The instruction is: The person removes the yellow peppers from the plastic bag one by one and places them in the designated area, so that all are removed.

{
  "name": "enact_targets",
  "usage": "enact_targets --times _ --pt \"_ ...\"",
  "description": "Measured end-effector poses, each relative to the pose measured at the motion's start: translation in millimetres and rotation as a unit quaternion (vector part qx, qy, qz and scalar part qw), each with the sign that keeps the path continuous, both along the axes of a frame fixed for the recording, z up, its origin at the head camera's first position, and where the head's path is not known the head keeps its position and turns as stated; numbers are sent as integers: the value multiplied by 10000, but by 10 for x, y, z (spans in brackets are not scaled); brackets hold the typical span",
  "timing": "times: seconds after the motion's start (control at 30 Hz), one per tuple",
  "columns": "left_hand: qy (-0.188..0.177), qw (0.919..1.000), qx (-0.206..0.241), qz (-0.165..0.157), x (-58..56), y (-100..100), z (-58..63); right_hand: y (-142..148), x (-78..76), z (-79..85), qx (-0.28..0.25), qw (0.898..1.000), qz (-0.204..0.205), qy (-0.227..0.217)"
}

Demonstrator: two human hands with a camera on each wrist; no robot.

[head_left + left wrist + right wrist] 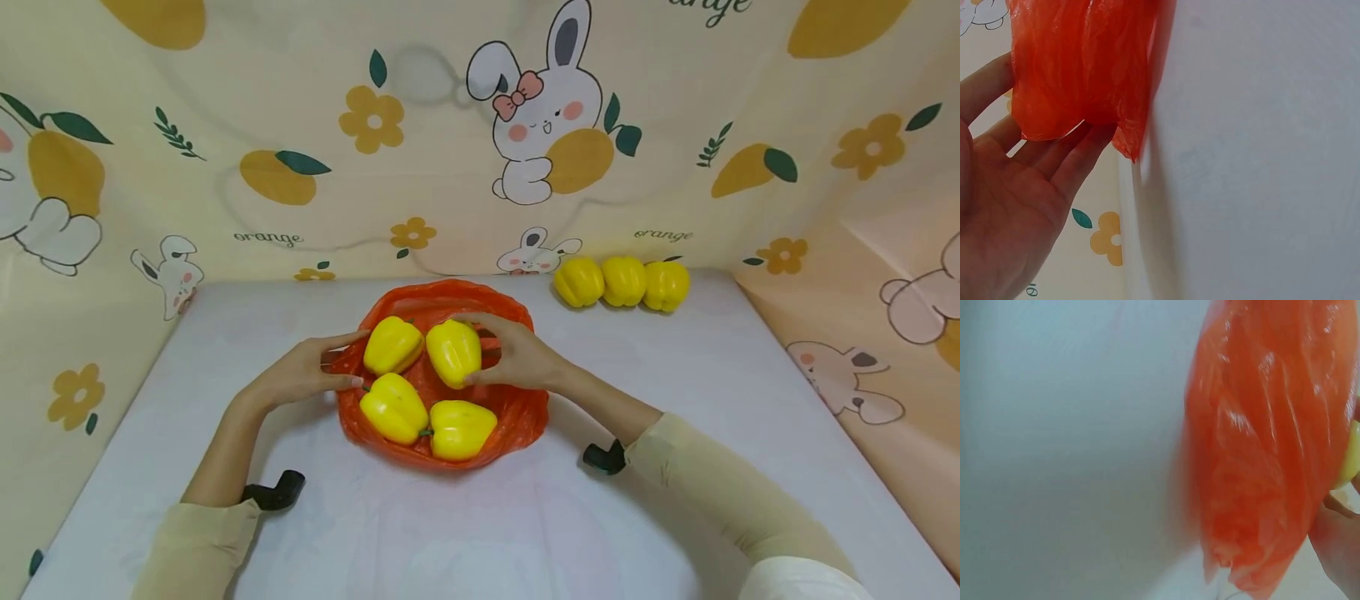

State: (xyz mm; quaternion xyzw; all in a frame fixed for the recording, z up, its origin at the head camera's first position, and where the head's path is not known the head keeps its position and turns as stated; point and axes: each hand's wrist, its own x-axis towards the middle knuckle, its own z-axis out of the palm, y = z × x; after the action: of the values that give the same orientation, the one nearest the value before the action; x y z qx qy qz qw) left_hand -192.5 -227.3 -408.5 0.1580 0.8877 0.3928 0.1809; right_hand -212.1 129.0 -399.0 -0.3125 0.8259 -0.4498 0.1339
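A red plastic bag (525, 417) lies spread open on the table, with several yellow bell peppers (393, 408) inside. At its left rim my left hand (300, 375) holds the thin plastic; in the left wrist view the fingers (1079, 156) reach behind the film. My right hand (521, 354) reaches over the bag's right side and grips the upper right bell pepper (453, 354) between thumb and fingers. In the right wrist view the bag (1260, 444) hides most of that hand, and only a sliver of the pepper (1350, 459) shows.
Three more yellow bell peppers (624, 282) stand in a row at the table's back right. A patterned cloth (450, 183) with rabbits and oranges hangs behind the white table (450, 533). A black device (277, 492) is on the left wrist, another (603, 457) on the right.
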Motion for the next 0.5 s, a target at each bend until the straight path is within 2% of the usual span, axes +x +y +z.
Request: enact_targets --times 0.3,0.5 --pt "22 10000 43 -51 21 3 -2 214 -57 60 -244 9996 -90 116" --pt "44 9999 64 -77 3 9 28 410 -122 101 -87 9990 -408 153"
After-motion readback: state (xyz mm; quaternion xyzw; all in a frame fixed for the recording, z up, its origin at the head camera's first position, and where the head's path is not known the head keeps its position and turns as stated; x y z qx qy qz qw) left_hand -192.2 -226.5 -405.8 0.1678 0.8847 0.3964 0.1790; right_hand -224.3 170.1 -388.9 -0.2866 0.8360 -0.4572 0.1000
